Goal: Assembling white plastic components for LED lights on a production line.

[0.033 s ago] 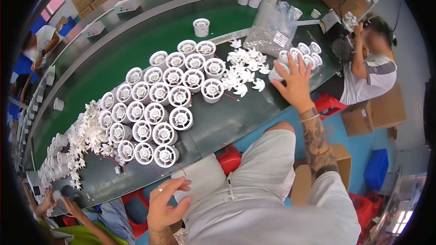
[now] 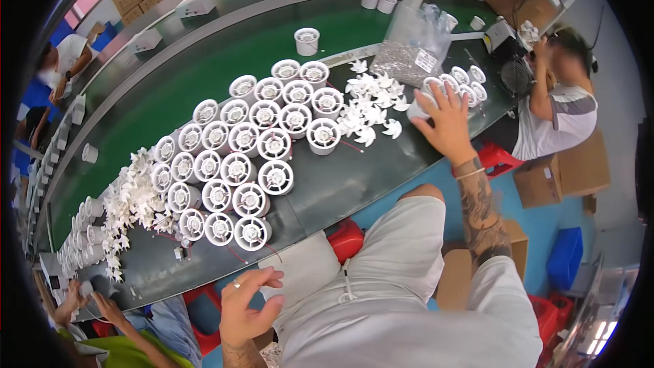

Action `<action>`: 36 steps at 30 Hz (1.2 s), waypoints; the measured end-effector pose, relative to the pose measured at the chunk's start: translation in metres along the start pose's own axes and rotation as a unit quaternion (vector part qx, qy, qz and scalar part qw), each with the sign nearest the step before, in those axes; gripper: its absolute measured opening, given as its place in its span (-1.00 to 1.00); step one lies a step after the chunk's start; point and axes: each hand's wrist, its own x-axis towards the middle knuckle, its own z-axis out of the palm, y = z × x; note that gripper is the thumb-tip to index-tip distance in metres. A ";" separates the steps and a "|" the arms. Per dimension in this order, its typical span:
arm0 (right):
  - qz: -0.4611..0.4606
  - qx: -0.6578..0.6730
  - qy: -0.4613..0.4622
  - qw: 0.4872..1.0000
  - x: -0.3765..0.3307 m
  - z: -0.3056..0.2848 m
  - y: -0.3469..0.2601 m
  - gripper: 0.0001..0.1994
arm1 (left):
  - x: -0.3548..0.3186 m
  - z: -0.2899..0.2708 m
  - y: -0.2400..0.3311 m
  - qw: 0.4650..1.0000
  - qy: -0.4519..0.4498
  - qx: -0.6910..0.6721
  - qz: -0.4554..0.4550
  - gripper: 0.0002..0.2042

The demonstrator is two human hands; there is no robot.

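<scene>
My right hand (image 2: 446, 123) reaches out to the dark worktable (image 2: 354, 177) and grips a white round fan housing (image 2: 421, 103) at its near right edge. More housings (image 2: 466, 82) stand just beyond it. A loose heap of white fan blades (image 2: 371, 105) lies left of the hand. Low over my lap, my left hand (image 2: 245, 307) holds nothing, its fingers apart and a ring on one finger. A large cluster of several white round housings (image 2: 252, 143) stands upright across the table's middle.
A green conveyor belt (image 2: 204, 61) runs behind the table, one housing (image 2: 306, 41) on it. A clear bag of small parts (image 2: 409, 54) leans on a post. Another blade heap (image 2: 133, 197) lies left. One seated person (image 2: 558, 116) works right, another's hands (image 2: 95, 303) lower left. A red stool (image 2: 347, 238) stands below.
</scene>
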 end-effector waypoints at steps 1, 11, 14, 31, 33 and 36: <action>0.005 0.029 -0.030 0.999 0.008 -0.001 0.006 -0.43 | -0.006 -0.007 -0.003 1.000 0.008 0.002 -0.003 -0.54; -0.006 -0.047 0.026 0.999 0.024 0.032 0.021 -0.44 | -0.081 -0.102 -0.083 0.834 0.531 0.114 -0.097 -0.78; -0.033 0.036 0.139 0.989 0.025 0.029 0.040 -0.49 | -0.070 -0.135 -0.117 0.797 0.562 0.176 -0.135 -0.78; -0.140 0.399 -0.172 0.890 0.284 0.113 -0.141 -0.60 | -0.038 -0.228 -0.150 0.684 0.457 0.554 -0.126 -0.81; -0.148 0.414 -0.188 0.878 0.287 0.111 -0.143 -0.65 | -0.039 -0.229 -0.156 0.680 0.470 0.550 -0.120 -0.82; -0.179 0.405 -0.187 0.877 0.278 0.081 -0.168 -0.72 | -0.044 -0.226 -0.153 0.686 0.478 0.529 -0.145 -0.80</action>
